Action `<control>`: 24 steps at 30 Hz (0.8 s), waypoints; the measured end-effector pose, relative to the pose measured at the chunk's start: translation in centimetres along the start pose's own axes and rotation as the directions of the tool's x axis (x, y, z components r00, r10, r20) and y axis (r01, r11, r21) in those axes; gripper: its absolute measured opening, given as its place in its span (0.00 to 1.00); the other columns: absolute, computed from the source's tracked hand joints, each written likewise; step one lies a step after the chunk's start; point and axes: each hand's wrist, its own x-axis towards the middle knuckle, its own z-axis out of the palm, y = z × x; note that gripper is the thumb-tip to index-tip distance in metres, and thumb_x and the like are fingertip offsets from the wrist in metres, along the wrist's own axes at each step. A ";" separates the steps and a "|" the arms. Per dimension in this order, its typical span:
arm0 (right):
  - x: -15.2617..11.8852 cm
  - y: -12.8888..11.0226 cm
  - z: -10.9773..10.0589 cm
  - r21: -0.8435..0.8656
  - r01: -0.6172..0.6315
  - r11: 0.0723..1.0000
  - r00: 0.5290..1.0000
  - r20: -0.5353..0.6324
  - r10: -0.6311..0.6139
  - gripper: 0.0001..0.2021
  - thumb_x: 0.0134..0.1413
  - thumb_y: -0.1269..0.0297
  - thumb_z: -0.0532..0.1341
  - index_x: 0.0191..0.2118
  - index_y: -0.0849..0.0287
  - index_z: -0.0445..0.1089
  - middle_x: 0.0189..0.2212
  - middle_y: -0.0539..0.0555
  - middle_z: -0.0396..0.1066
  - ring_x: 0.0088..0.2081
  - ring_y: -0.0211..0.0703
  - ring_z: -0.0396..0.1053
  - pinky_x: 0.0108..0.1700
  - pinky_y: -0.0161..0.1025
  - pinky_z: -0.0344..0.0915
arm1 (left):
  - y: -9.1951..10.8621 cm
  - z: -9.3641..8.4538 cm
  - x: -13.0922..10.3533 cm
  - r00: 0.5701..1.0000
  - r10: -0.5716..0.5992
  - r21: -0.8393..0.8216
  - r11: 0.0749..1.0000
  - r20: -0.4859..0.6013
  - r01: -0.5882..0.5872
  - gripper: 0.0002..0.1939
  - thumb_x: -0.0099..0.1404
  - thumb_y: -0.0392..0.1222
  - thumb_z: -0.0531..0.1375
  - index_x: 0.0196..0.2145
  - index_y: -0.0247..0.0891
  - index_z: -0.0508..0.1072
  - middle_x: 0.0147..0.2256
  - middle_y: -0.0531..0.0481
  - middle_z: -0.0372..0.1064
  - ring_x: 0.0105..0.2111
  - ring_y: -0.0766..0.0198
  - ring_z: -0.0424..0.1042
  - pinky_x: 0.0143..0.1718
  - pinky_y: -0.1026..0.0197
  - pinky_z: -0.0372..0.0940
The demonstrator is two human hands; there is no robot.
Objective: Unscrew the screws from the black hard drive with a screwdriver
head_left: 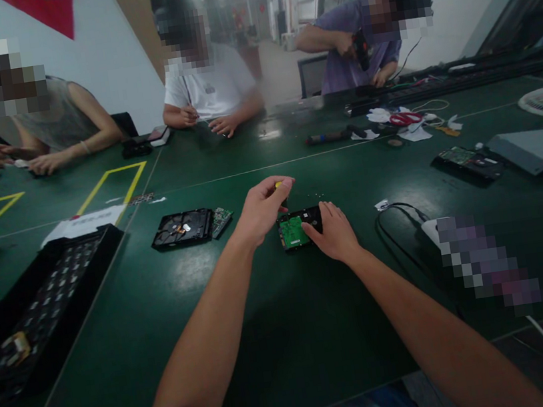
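A hard drive (pixel 292 232) lies on the green table with its green circuit board facing up. My left hand (pixel 263 210) is closed around a small tool with a yellow end, likely a screwdriver, over the drive's far left corner; its shaft is mostly hidden. My right hand (pixel 335 233) grips the drive's right side, thumb on top and fingers over the far edge. Several tiny screws (pixel 318 195) are scattered just beyond the drive. To the left sits an opened black drive casing (pixel 183 229), with a loose circuit board (pixel 222 222) beside it.
A long black tray (pixel 56 294) stands at left. On the right are another hard drive (pixel 468 164), a grey box (pixel 539 149), a black cable (pixel 400 239) and a partly blurred device (pixel 431 229). Co-workers sit across the table; one holds a power drill (pixel 361 51).
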 end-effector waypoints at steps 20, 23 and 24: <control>-0.1 0.1 -0.2 -0.014 0.017 1.000 1.000 -0.010 -0.017 0.41 0.68 0.40 0.51 0.70 0.75 0.56 0.68 0.73 0.60 0.71 0.65 0.55 0.71 0.57 0.51 | 0.4 0.1 0.2 0.995 -0.085 -0.250 0.965 -0.043 0.071 0.09 0.69 0.40 0.56 0.44 0.39 0.75 0.38 0.46 0.72 0.40 0.59 0.73 0.33 0.60 0.74; -0.1 0.2 -0.1 -0.016 0.020 1.000 1.000 -0.005 -0.020 0.42 0.68 0.40 0.51 0.70 0.76 0.56 0.68 0.73 0.59 0.71 0.65 0.55 0.72 0.57 0.50 | 0.4 0.2 0.1 0.996 -0.080 -0.278 0.958 -0.027 0.069 0.08 0.70 0.42 0.57 0.42 0.39 0.74 0.38 0.46 0.72 0.39 0.60 0.73 0.35 0.59 0.74; -0.1 0.2 -0.1 -0.016 0.019 1.000 1.000 -0.002 -0.019 0.42 0.68 0.39 0.51 0.70 0.76 0.56 0.68 0.73 0.59 0.71 0.65 0.55 0.72 0.56 0.50 | 0.4 0.2 0.1 0.997 -0.077 -0.269 0.961 -0.027 0.066 0.08 0.71 0.44 0.58 0.41 0.38 0.74 0.38 0.46 0.72 0.39 0.60 0.73 0.35 0.60 0.74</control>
